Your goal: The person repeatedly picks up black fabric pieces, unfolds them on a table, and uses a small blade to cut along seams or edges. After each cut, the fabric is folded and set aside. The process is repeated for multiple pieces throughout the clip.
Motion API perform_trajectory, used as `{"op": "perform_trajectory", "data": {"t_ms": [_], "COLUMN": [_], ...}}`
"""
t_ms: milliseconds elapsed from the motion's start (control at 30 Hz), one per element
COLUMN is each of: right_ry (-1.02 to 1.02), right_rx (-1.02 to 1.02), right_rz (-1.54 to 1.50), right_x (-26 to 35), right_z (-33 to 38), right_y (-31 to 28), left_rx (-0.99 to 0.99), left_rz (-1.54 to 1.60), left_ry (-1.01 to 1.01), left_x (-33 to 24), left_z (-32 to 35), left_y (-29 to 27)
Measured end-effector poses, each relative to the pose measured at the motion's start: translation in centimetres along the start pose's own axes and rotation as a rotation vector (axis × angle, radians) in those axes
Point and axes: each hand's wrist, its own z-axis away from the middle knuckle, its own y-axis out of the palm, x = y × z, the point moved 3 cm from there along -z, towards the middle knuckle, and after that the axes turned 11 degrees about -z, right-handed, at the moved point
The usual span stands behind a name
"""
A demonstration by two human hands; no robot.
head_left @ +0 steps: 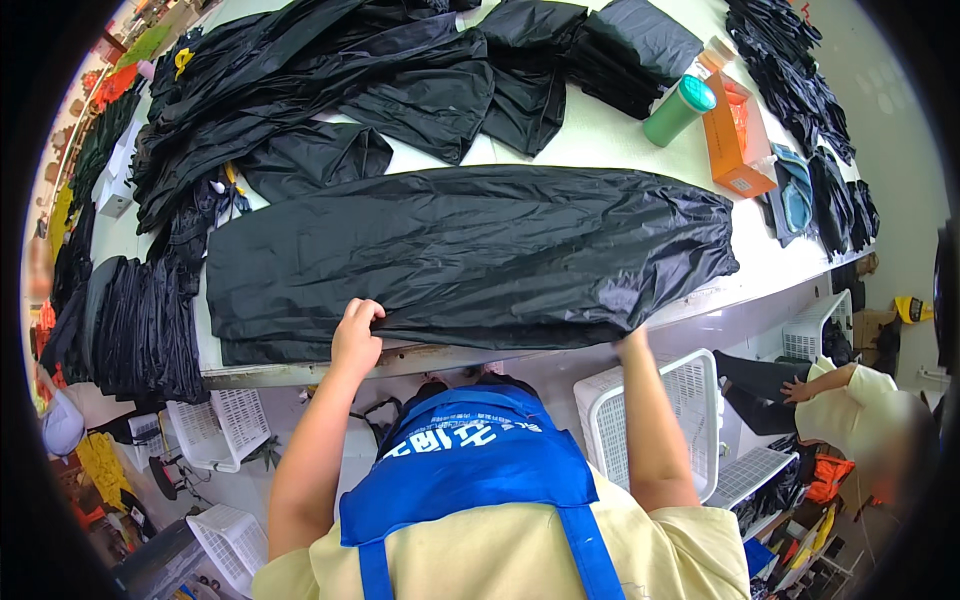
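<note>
A long black garment [470, 250], which looks like trousers folded lengthwise, lies across the table in front of me. Its right end is gathered and crinkled; the left end is straight and flat. My left hand [357, 338] is at the near edge, left of the middle, its fingers curled closed on the fabric. At the near edge toward the gathered end, my right hand [632, 341] grips the cloth, its fingers mostly hidden by the fabric. The cloth is raised and creased just above that hand.
Black garments [400, 80] are heaped along the far side, beside a folded stack [640, 45]. A green tumbler [680, 110] and an orange box [738, 135] stand at the right. Bundled dark pieces [140, 330] hang at the left edge. White crates [650, 400] and another person [850, 400] are below.
</note>
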Motion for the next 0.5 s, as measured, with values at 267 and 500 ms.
{"op": "perform_trajectory", "data": {"t_ms": [267,500], "right_ry": [-0.429,-0.711], "right_rx": [0.246,0.231], "right_rz": [0.815,1.283], "right_x": [-5.0,-1.1], "right_z": [-0.6,1.2], "right_y": [12.0,5.7], "left_rx": [-0.031,0.136], "left_rz": [-0.153,0.016], "left_ry": [0.104,0.178], "left_x": [-0.1,2.6], "left_z": [1.4,4.2], "left_y": [-0.9,1.3]}}
